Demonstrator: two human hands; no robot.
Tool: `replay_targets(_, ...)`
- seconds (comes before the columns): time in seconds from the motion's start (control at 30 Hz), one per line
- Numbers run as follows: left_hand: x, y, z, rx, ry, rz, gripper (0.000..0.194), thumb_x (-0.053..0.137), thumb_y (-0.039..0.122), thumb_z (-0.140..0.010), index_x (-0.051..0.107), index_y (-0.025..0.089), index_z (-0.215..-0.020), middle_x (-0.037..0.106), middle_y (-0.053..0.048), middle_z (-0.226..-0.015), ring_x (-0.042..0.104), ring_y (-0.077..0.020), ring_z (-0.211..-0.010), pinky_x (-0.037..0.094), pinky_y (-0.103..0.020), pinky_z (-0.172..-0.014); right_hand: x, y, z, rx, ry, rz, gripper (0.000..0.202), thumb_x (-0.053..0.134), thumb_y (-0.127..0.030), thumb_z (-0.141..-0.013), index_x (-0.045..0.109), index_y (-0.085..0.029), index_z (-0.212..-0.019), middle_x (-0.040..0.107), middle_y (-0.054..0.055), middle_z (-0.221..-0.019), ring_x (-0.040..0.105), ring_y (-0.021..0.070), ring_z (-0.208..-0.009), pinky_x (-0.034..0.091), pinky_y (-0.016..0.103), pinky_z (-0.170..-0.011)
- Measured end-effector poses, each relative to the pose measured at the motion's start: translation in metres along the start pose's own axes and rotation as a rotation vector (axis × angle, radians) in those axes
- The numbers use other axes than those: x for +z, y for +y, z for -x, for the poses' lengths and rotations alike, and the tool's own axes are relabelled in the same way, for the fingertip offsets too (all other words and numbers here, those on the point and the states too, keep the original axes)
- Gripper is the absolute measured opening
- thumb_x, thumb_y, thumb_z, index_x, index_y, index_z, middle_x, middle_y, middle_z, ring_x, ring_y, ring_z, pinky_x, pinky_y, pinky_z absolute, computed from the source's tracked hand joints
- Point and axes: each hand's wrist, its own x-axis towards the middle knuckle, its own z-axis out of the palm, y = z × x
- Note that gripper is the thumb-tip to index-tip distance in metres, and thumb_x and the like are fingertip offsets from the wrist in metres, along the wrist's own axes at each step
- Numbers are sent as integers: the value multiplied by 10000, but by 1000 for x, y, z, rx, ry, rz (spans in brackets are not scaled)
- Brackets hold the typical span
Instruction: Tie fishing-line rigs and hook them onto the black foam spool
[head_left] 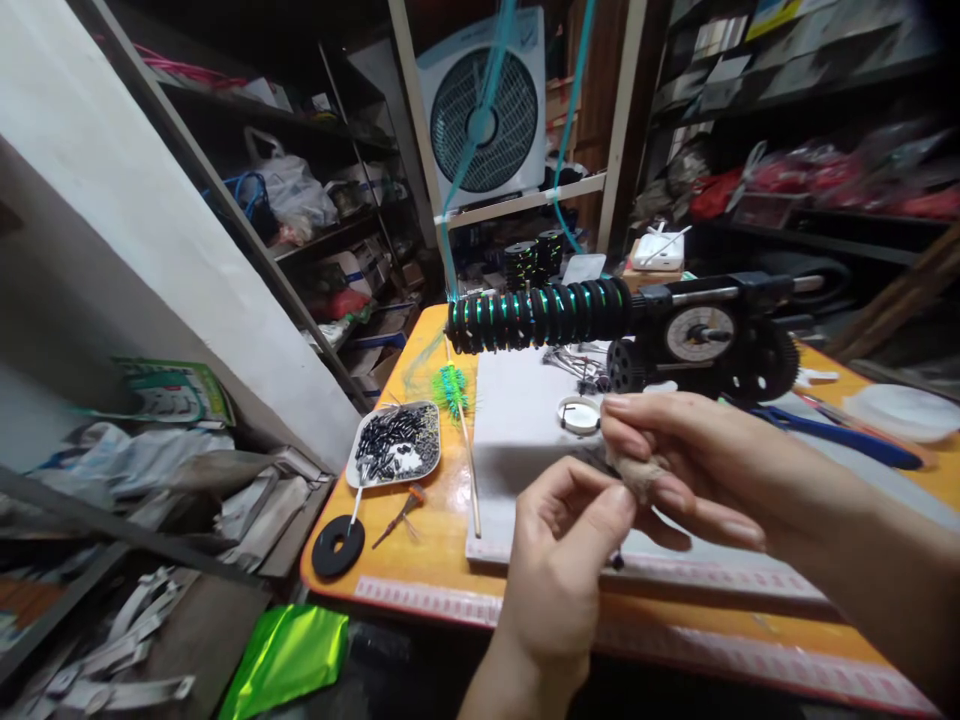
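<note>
At the orange table [431, 540], pinching a beige wad [636, 472] in closed fingertips of left hand [556, 560] and right hand [701, 440], apparently midway, with amount left unclear.

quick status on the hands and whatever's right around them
both hands raised, fingers closed on a small beige wad; left hand and right hand meet at it; black geared machine just beyond

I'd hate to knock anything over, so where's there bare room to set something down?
The white board is bare between the thin stick and the round dish, as is the orange tabletop between that stick and the spindly brown piece. It's crowded by the geared black device and where the left hand and right hand hold a pale clump.
</note>
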Motion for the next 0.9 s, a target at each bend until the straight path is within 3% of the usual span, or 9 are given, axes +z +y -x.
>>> replay_targets(0.07,-2,-5,2,-51,-6,138,201,688,289,-833,587,170,-707,713,-25,-636,719,-197,-627,539,-313,-702,-1,4,-4,48,-25,-126,360,590,-447,-915,552,-185,-672,553,-30,-429,376,47,-242,436,176,-342)
replay_targets(0.27,-8,-29,14,-165,-12,322,246,758,359,-783,637,148,-744,750,-30,-599,752,-191,-565,588,-261,-622,-6,3,-4,91,47,-141,383,676,-467,-866,560,-170,-653,559,-10,-455,327,20,-235,187,80,-240)
replay_targets(0.5,-11,-53,23,-207,-23,447,312,754,425,-785,681,121,-769,765,-95,-589,738,-193,-501,590,-224,-503,-8,5,-6,88,26,-157,366,664,-470,-883,572,-172,-694,578,-8,-493,324,15,-246,152,91,-250)
replay_targets(0.6,-12,-51,22,-184,-8,435,319,746,424,-798,708,106,-799,786,-98,-649,731,-178,-491,584,-208,-490,-7,5,-8,69,-19,-161,362,661,-465,-894,580,-170,-701,599,-3,-510,334,14,-252,169,90,-254)
replay_targets(0.77,-14,-34,18,-173,-17,330,423,566,478,-925,696,92,-1038,798,-119,-709,703,-161,-437,558,-193,-442,-7,4,-4,64,-38,-126,374,644,-470,-908,569,-171,-696,601,-2,-497,338,14,-255,158,87,-266)
replay_targets(0.9,-12,-23,15,-197,-50,323,273,618,443,-918,592,173,-886,772,-49,-599,642,-141,-344,470,-146,-328,-6,5,-1,67,-11,-90,386,626,-490,-909,543,-178,-698,583,-10,-499,317,16,-259,130,102,-269)
